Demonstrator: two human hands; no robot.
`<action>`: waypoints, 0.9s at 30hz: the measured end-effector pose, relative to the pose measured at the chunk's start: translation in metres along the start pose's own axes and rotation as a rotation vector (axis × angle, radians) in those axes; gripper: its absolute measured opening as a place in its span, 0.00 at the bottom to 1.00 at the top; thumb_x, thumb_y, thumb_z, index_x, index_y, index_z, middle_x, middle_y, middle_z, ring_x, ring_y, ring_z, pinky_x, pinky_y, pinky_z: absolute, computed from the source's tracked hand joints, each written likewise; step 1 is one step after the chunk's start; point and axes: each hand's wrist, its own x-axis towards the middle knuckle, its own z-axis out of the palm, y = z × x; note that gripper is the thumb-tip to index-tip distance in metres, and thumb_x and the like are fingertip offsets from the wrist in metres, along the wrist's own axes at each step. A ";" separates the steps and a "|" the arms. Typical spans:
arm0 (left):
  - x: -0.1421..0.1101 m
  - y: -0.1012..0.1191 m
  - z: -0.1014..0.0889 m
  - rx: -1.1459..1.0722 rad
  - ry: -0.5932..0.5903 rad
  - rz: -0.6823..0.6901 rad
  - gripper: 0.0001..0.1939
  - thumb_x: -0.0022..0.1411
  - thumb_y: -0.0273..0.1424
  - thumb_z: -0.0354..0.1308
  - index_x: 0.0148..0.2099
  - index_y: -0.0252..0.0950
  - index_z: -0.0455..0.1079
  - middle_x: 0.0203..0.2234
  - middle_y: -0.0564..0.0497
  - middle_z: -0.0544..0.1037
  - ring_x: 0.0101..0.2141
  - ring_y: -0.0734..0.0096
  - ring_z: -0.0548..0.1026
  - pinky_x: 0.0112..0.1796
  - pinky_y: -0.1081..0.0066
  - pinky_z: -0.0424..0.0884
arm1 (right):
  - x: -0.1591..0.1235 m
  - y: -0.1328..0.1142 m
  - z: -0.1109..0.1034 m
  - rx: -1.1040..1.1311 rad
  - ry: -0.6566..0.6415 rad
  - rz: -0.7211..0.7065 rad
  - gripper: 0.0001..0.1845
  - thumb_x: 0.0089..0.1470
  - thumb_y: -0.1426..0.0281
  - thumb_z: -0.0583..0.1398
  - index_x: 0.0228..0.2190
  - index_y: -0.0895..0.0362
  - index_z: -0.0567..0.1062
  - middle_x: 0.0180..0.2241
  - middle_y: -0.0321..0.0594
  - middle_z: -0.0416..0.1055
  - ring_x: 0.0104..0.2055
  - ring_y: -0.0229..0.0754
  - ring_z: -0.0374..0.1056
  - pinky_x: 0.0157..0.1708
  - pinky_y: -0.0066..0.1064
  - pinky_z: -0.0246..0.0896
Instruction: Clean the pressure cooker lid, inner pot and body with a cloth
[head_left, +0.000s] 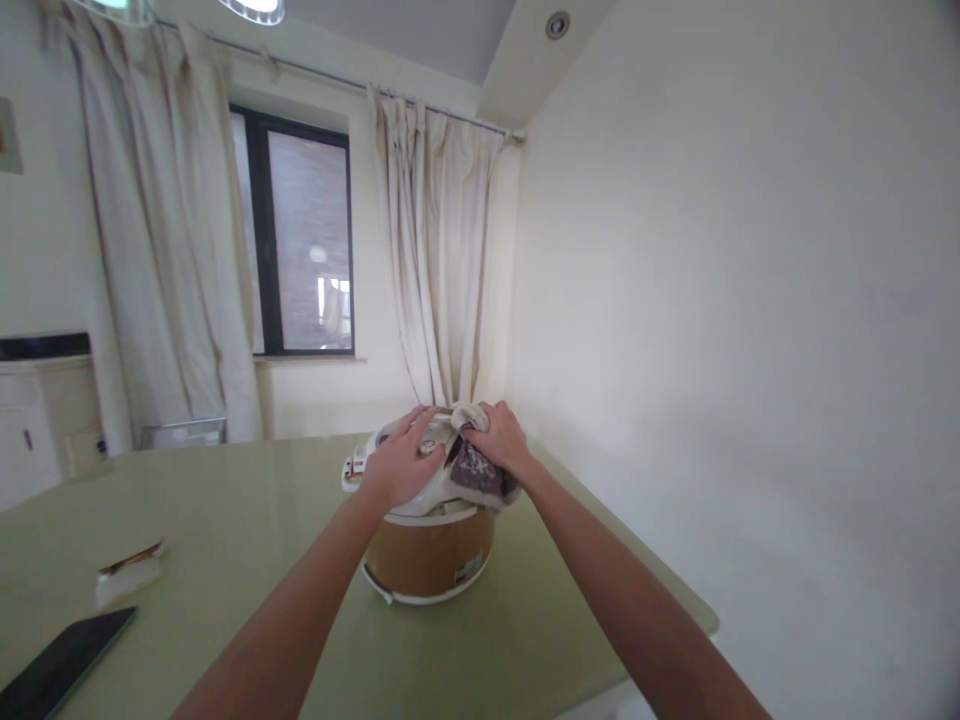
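A rice cooker (427, 555) with a white lid and a tan-brown body stands on the green table. My left hand (405, 465) lies on the left side of its lid, fingers stretched out and holding nothing. In my right hand (499, 440) a bunched cloth (480, 475), beige and purple-grey with a pale pattern, is gripped against the right side of the lid. Part of the cloth hangs down over the lid's edge. My hands and the cloth hide much of the lid's top.
The green table (247, 560) has its right edge close to the white wall. At the left front lie a dark flat tablet or phone (67, 660) and a small whitish packet (131, 580). Behind are a window (311, 240), curtains (442, 230) and a white cabinet (45, 425).
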 end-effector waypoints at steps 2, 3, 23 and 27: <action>0.000 -0.001 0.001 -0.002 0.012 0.008 0.31 0.71 0.43 0.53 0.74 0.48 0.61 0.73 0.50 0.64 0.67 0.55 0.70 0.65 0.57 0.68 | -0.016 -0.003 -0.006 -0.004 0.005 -0.054 0.21 0.57 0.53 0.67 0.48 0.50 0.79 0.46 0.43 0.69 0.48 0.49 0.68 0.49 0.38 0.63; 0.000 -0.002 0.001 -0.002 0.013 0.014 0.31 0.71 0.44 0.52 0.74 0.48 0.61 0.73 0.50 0.64 0.67 0.55 0.69 0.66 0.57 0.67 | -0.024 -0.005 -0.008 -0.005 0.008 -0.085 0.21 0.56 0.53 0.68 0.48 0.49 0.79 0.46 0.43 0.68 0.48 0.49 0.67 0.49 0.38 0.63; 0.005 -0.013 0.004 0.010 -0.032 0.065 0.34 0.72 0.46 0.49 0.74 0.39 0.59 0.73 0.42 0.62 0.71 0.53 0.64 0.70 0.54 0.61 | -0.013 -0.008 -0.006 -0.056 -0.011 -0.017 0.29 0.58 0.44 0.63 0.53 0.48 0.79 0.49 0.47 0.71 0.52 0.54 0.70 0.49 0.40 0.66; 0.004 -0.013 0.006 0.016 -0.010 0.069 0.33 0.72 0.45 0.49 0.74 0.41 0.60 0.73 0.43 0.62 0.70 0.53 0.65 0.69 0.52 0.62 | -0.016 -0.009 -0.007 -0.067 -0.005 -0.017 0.28 0.57 0.45 0.63 0.53 0.47 0.78 0.49 0.46 0.70 0.52 0.54 0.70 0.48 0.40 0.66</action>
